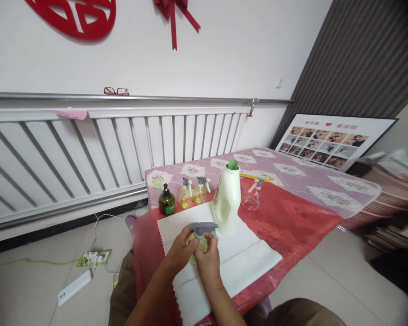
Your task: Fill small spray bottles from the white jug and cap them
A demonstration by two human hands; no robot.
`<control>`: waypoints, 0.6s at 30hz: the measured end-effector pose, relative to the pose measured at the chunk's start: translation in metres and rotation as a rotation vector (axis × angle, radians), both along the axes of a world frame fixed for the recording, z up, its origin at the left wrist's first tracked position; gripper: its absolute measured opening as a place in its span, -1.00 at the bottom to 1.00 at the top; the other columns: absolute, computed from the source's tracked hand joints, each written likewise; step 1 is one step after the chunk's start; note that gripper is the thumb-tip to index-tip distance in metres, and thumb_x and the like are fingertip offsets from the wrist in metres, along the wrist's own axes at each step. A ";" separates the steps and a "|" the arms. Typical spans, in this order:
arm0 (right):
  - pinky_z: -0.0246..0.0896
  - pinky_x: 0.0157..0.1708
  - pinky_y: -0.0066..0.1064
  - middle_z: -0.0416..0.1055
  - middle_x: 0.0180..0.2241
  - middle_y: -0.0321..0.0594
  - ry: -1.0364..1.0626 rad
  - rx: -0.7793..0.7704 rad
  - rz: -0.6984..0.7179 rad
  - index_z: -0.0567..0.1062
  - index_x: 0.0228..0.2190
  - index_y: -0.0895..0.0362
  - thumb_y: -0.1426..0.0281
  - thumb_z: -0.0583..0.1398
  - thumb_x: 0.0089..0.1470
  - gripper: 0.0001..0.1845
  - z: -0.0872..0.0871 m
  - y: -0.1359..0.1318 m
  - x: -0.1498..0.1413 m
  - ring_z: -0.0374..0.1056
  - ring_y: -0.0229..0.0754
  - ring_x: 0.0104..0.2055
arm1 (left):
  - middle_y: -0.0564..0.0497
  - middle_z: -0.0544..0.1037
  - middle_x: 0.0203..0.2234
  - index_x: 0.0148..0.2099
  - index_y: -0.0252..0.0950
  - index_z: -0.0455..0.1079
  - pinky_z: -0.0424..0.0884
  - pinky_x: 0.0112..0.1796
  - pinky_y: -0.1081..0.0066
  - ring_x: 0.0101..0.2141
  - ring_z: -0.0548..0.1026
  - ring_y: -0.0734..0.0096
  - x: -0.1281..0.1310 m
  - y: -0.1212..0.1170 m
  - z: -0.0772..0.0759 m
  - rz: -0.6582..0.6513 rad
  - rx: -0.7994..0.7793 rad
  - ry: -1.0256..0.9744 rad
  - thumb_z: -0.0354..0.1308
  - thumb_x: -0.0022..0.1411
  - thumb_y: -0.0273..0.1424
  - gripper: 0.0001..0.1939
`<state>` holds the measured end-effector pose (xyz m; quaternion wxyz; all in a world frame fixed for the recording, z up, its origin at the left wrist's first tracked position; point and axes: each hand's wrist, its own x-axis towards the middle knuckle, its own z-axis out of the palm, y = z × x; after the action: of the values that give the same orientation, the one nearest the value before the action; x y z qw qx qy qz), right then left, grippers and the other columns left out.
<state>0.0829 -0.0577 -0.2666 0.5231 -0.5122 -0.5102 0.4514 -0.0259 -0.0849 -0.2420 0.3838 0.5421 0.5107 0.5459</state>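
Both my hands meet over a white cloth [240,260] at the table's near edge. My left hand [181,248] is wrapped round the body of a small clear spray bottle [200,242] holding yellowish liquid. My right hand [207,258] grips the same bottle at its neck, just under the grey trigger head [201,227]. A tall white detergent jug [227,198] with a green spout stands upright right behind the bottle.
Two more small spray bottles [193,192] and a dark green pump bottle [166,200] stand at the table's back left. A clear glass dish [250,202] lies right of the jug. A radiator [88,149] lines the wall. A power strip [74,286] and cables lie on the floor at left.
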 end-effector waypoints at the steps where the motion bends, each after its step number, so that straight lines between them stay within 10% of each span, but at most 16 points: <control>1: 0.39 -0.20 -0.24 0.58 -0.30 -0.20 0.006 -0.001 0.005 0.42 -0.26 0.06 0.27 0.32 -0.27 -0.57 0.000 0.000 0.000 0.50 -0.03 -0.24 | -0.05 0.47 0.08 0.18 -0.19 0.29 0.27 0.16 0.18 0.12 0.38 0.18 -0.001 -0.002 -0.005 -0.007 0.000 -0.022 0.08 0.19 -0.39 -0.52; 10: 0.42 -0.17 -0.20 0.57 -0.27 -0.18 0.036 -0.016 0.040 0.42 -0.27 0.07 0.25 0.37 -0.28 -0.53 0.001 0.000 0.001 0.51 0.00 -0.21 | -0.20 0.23 0.28 0.34 -0.21 0.02 0.14 0.24 0.01 0.24 0.23 -0.06 -0.017 -0.016 -0.059 -0.113 -0.092 -0.054 0.48 -0.18 -0.30 0.08; 18: 0.36 0.01 -0.18 0.55 -0.10 -0.10 -0.033 0.141 0.251 0.48 -0.09 0.11 0.14 0.22 0.05 -0.57 0.006 -0.002 0.012 0.46 0.01 -0.02 | -0.24 0.27 0.24 0.32 -0.22 0.05 0.33 0.13 0.08 0.15 0.37 0.02 -0.008 -0.007 -0.077 0.027 -0.097 0.034 0.35 0.03 -0.29 -0.13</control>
<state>0.0946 -0.0602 -0.2609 0.4890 -0.4134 -0.6092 0.4678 -0.0337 -0.0917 -0.3192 0.3935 0.5251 0.5504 0.5162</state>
